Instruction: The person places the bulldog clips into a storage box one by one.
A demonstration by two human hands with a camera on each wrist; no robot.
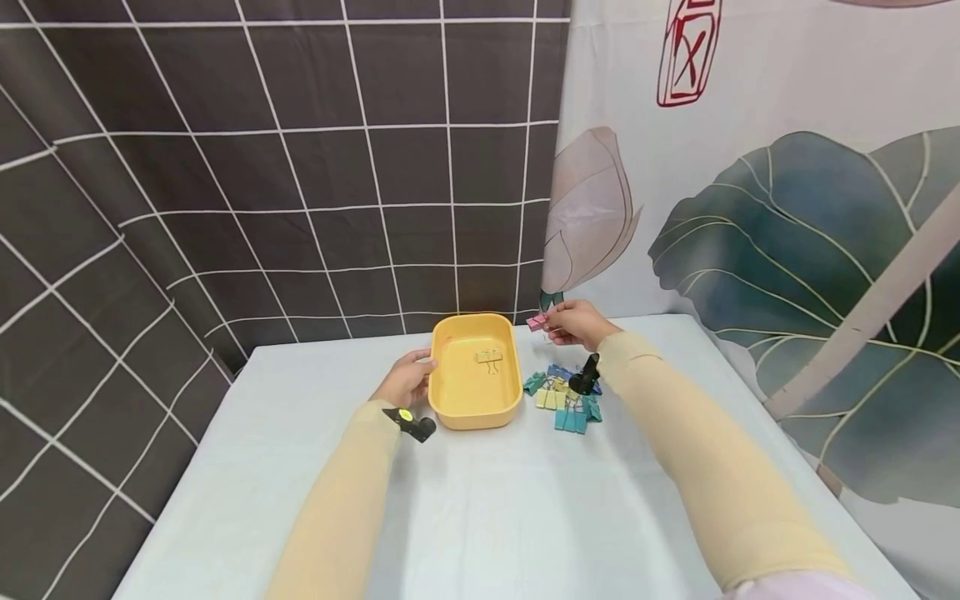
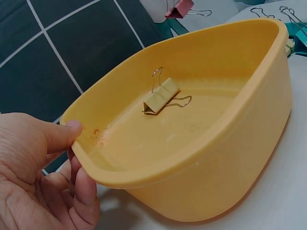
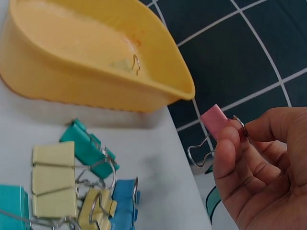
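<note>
My left hand pinches the left rim of a yellow plastic basin, thumb over the edge and fingers outside. Inside the basin lies one pale yellow binder clip with its wire handles spread. To the right of the basin, raised above the table, my right hand holds a pink binder clip by one wire handle between thumb and fingers. Below that hand is a loose pile of binder clips in teal, pale yellow and blue.
A white-covered table carries the basin and the pile. Behind it hangs a dark cloth with a white grid, and a leaf-printed white cloth hangs at the right. The basin's right wall stands close beside the pile.
</note>
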